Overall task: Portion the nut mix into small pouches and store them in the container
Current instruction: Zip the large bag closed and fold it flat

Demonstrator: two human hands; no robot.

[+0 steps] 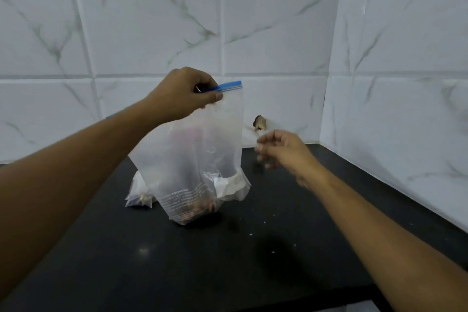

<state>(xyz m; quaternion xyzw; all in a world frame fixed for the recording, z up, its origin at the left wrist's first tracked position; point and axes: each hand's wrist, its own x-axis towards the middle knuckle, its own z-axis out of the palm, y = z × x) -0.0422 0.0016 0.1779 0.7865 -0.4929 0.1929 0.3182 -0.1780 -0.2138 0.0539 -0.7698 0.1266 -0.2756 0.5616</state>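
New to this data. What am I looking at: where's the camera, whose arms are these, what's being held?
There is no machine here. A person works with bare hands, and the single picture comes from a camera worn on their head, looking forward and down.

The left hand pinches a clear zip bag by its blue zip strip, with the grip at the top edge. The bag hangs down with a few brown nuts in the bottom. The right hand is blurred, with loose fingers, and holds nothing.

Behind the bag, more small bags lie on the black counter. Their contents are hard to make out.
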